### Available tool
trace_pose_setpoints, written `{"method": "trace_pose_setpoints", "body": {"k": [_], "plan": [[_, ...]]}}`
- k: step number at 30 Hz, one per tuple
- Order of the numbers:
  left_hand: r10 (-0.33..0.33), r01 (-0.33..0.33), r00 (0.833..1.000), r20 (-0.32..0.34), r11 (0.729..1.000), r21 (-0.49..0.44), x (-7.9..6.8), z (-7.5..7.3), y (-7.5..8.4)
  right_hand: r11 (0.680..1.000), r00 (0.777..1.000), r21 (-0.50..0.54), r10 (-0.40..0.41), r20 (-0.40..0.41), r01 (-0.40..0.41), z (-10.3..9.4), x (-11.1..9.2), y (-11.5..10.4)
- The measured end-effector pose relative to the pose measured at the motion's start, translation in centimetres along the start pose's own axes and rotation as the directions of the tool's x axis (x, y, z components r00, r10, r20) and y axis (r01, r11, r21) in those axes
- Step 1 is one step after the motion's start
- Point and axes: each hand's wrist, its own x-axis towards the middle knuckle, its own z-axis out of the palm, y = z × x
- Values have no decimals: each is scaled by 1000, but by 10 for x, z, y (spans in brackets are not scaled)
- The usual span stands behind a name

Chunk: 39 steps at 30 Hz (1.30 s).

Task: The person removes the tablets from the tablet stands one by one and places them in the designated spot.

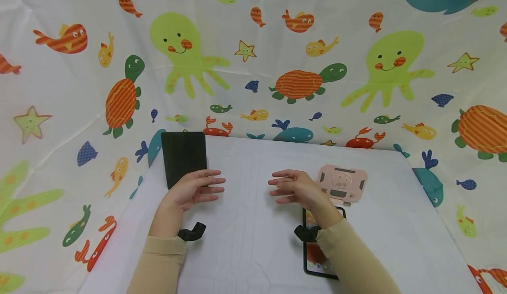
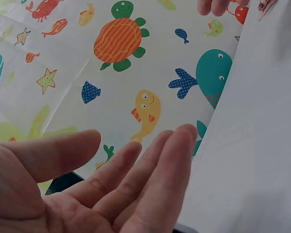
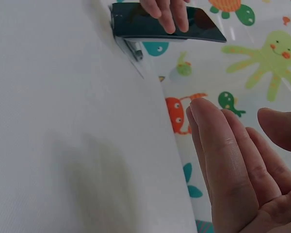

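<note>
My left hand (image 1: pixel 194 190) hovers over the table in front of a dark flat tablet-like slab (image 1: pixel 184 155), its fingers spread loosely and pointing right. Nothing lies in its palm in the left wrist view. Opposite it, my right hand (image 1: pixel 295 186) has its fingers extended toward the left and holds nothing. The pink case (image 1: pixel 342 183), with a round emblem and dark slots, lies just beyond that hand. Beneath the right forearm is a black-framed tablet (image 1: pixel 314 265) with a lit screen showing icons, partly hidden by the wrist and sleeve.
A white cloth covers the table (image 1: pixel 245 241). In the right wrist view the dark slab (image 3: pixel 136 19) leans tilted, with a small rod-like part (image 3: pixel 135 48) under its edge. Behind stands a curtain (image 1: pixel 233 16) printed with sea animals. Black straps (image 1: pixel 192 232) circle both wrists.
</note>
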Motion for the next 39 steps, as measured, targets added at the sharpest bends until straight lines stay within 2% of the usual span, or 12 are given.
{"method": "trace_pose_setpoints", "body": {"k": [8, 21, 39], "plan": [[16, -16, 999, -37, 1000, -12, -8, -12, 3, 1000, 1000, 15, -14, 10, 14, 11, 8, -3], [53, -55, 997, -51, 997, -47, -17, -39, 9, 999, 1000, 31, -21, -8, 21, 32, 21, -7], [72, -84, 989, -131, 993, -85, -29, -67, 10, 997, 997, 37, -75, 36, 73, 68, 40, -22]]}}
